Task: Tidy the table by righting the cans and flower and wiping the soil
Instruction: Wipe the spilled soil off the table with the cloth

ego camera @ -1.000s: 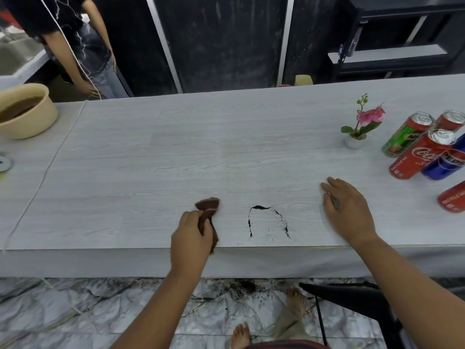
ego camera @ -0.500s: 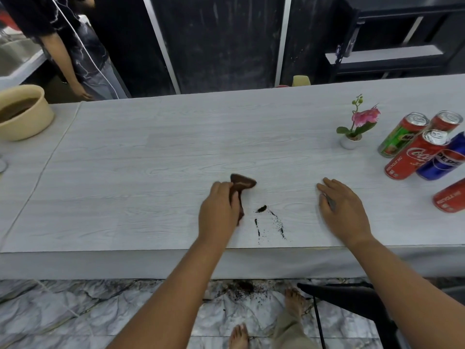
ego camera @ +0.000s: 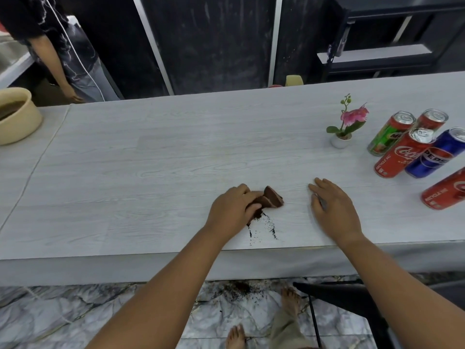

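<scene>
My left hand (ego camera: 232, 210) grips a brown cloth (ego camera: 271, 199) pressed on the grey table (ego camera: 151, 172), just above thin trails of dark soil (ego camera: 264, 226) near the front edge. My right hand (ego camera: 333, 210) lies flat on the table to the right of the soil, fingers spread, holding nothing. A pink flower in a small white pot (ego camera: 341, 137) stands upright at the right. Beside it stand several cans: a green one (ego camera: 388, 133), a red Coca-Cola can (ego camera: 402, 154), a blue Pepsi can (ego camera: 436, 157), and a red can (ego camera: 444, 191) at the frame's edge.
A tan bowl (ego camera: 15, 119) with dark contents sits at the table's far left. Another person (ego camera: 57, 49) stands beyond the far left corner. Spilled soil (ego camera: 239, 289) lies on the marble floor by my bare feet, next to a black chair (ego camera: 352, 298).
My left hand has carried the cloth to the right and up to the top of the soil trails. The soil arc has shrunk. My right hand has stayed flat in place.
</scene>
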`<action>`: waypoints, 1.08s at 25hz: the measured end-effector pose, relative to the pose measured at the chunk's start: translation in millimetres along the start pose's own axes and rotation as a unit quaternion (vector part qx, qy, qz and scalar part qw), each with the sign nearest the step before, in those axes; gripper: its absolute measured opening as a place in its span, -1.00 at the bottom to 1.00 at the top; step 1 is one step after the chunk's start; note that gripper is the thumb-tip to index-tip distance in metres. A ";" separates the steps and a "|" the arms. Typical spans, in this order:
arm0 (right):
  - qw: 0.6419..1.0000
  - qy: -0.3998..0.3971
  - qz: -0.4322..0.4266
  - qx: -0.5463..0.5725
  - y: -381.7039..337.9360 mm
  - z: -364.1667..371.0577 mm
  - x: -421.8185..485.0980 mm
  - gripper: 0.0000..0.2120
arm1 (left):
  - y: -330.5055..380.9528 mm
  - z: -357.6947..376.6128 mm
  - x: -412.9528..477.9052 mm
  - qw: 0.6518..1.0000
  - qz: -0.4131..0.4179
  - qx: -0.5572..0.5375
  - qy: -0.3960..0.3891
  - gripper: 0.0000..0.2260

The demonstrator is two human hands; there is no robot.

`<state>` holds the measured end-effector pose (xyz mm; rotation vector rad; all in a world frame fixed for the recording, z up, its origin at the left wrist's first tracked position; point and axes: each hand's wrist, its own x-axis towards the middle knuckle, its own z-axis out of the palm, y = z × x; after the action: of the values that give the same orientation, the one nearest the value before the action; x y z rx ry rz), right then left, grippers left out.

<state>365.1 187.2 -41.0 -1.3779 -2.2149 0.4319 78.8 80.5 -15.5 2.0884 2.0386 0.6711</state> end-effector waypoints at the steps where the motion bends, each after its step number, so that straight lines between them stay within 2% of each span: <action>1: 1.000 -0.006 0.019 0.013 -2.1 -1.8 -0.3 -0.66 | -2.7 -4.5 -2.2 0.999 -0.027 -0.012 0.028 -0.61; 3: 0.997 0.000 0.066 0.045 -13.6 -10.2 3.3 -0.68 | -17.4 -19.0 -11.5 0.987 -0.111 -0.070 0.093 -0.59; 5: 0.998 0.018 0.017 0.060 -42.7 -17.6 16.0 -0.70 | -48.3 -32.2 -32.4 0.974 -0.172 -0.049 0.137 -0.60; 6: 0.996 -0.013 -0.048 0.068 -61.9 -16.9 24.2 -0.69 | -65.9 -37.3 -47.2 0.973 -0.187 -0.005 0.139 -0.59; 8: 0.969 -0.163 -0.174 0.072 -102.9 -7.5 39.7 -0.65 | -95.3 -41.0 -79.1 0.972 -0.188 0.072 0.119 -0.57; 10: 0.929 -0.286 -0.232 0.028 -130.0 6.3 50.4 -0.62 | -109.3 -36.6 -98.6 0.975 -0.172 0.090 0.106 -0.59; 12: 0.914 -0.315 -0.253 -0.021 -136.8 17.2 53.7 -0.65 | -111.9 -31.6 -100.4 0.974 -0.175 0.085 0.114 -0.61; 17: 0.939 -0.267 -0.216 -0.011 -128.6 19.2 23.6 -0.71 | -112.9 -27.8 -99.0 0.971 -0.185 0.076 0.130 -0.64; 20: 0.943 -0.277 -0.177 0.052 -122.6 17.7 8.2 -0.74 | -112.2 -28.1 -99.4 0.970 -0.190 0.069 0.133 -0.64; 23: 0.974 -0.170 -0.083 0.128 -111.8 11.3 38.4 -0.75 | -113.2 -28.6 -99.9 0.971 -0.186 0.061 0.137 -0.64; 25: 0.986 -0.126 -0.047 0.099 -105.1 8.7 63.8 -0.73 | -113.6 -28.9 -100.0 0.971 -0.185 0.060 0.136 -0.63; 27: 0.985 -0.161 -0.055 0.033 -104.2 14.4 72.1 -0.70 | -113.4 -29.2 -99.6 0.971 -0.188 0.057 0.135 -0.63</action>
<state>253.1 206.0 17.0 -1.2113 -2.4945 0.7261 -34.4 -15.0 -56.6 1.6577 2.5824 0.8213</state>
